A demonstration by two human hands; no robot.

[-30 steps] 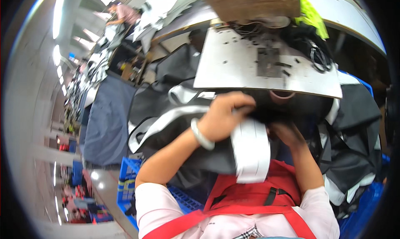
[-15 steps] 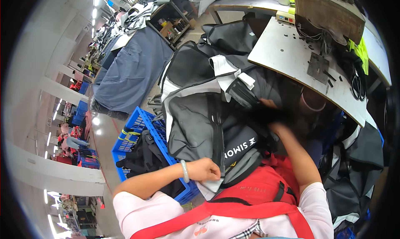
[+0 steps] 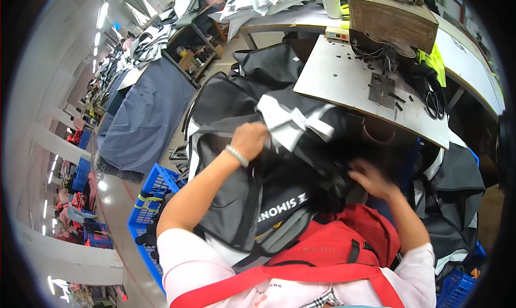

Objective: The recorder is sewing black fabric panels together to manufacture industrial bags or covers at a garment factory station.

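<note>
A large black and grey bag with white panels and white lettering lies across my lap and up to the sewing table. My left hand is closed on the bag's fabric near its middle, next to a loose white flap. Beside the bag's dark right side is my right hand, its fingers blurred by motion and partly lost against black material. Whether it grips that material cannot be made out. A red apron covers my lap under the bag's near edge.
The white sewing table with its machine stands at the far right, dark scraps on top. A blue crate is at my left. More black and grey pieces hang at the right. A blue-grey cloth covers a stack farther left.
My left hand has gone from the bag's near edge up and away to its middle. The bag's white flap has shifted. My right hand has dropped slightly, and the view has swung right.
</note>
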